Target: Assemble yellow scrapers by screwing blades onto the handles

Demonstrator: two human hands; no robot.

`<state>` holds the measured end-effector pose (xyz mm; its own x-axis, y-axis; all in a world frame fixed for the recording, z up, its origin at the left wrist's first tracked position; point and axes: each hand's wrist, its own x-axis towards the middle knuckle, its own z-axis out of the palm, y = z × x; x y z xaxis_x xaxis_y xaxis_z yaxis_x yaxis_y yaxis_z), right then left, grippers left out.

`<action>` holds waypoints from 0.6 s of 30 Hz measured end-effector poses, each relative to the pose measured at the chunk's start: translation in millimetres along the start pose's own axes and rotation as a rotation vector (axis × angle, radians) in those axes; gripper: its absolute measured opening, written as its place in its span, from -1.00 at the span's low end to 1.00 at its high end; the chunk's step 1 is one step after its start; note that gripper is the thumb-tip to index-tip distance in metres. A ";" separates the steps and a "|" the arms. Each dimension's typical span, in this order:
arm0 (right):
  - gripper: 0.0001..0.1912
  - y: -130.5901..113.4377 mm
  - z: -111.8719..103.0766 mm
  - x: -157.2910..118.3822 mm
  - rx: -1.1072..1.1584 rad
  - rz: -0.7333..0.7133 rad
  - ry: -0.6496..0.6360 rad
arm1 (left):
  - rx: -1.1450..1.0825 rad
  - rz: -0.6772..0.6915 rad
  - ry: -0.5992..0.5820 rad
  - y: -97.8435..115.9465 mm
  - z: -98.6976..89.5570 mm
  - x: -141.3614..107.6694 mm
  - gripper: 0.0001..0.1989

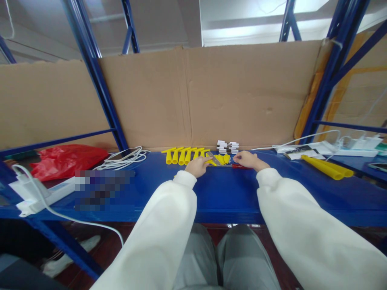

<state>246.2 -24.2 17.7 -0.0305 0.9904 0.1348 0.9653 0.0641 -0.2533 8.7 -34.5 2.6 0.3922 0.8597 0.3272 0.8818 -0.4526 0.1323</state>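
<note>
My left hand (197, 166) is closed around a yellow plastic piece with a flat grey strip (214, 158) at its far end. My right hand (247, 159) has its fingertips drawn together over small shiny bits on the table; whatever is between them is too small to make out. A red-handled tool (239, 166), seemingly a screwdriver, lies just under that hand. Between the hands sits a small pile of yellow pieces (223, 159). Several yellow T-shaped handles with hollow round ends (181, 157) stand in a row left of them. Behind the pile are white stacked parts (227, 147).
A cardboard panel (242, 92) closes the back of the blue table (226, 193). On the left are a red plastic bag (68, 159), a white power strip (50, 197) and coiled cable (130, 157). Two long yellow tubes (326, 167) and another power strip (353, 149) lie right.
</note>
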 end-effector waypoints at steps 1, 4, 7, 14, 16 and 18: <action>-0.69 -6.8 2.5 2.7 -0.021 -0.004 0.002 | -0.002 0.004 0.000 -0.2 0.3 0.1 -0.56; -0.71 -23.9 8.8 10.1 -0.107 -0.029 -0.012 | -0.011 0.021 -0.008 -1.5 1.7 0.9 -0.56; -0.68 -34.2 12.4 15.0 -0.170 -0.034 -0.023 | -0.018 0.032 -0.010 -2.5 3.1 1.8 -0.56; -0.56 -44.0 17.1 15.5 -0.263 0.013 0.018 | -0.024 0.026 -0.021 0.1 1.6 0.6 -0.56; -0.57 -44.1 18.1 14.6 -0.278 0.014 0.039 | -0.027 0.024 -0.026 0.8 0.9 0.3 -0.56; -0.58 -43.7 18.9 13.9 -0.297 0.011 0.052 | -0.030 0.027 -0.021 0.7 1.0 0.4 -0.56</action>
<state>198.6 -10.9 12.5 -0.0132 0.9828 0.1843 0.9994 0.0070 0.0347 9.7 -34.3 1.9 0.4214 0.8517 0.3114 0.8627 -0.4824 0.1518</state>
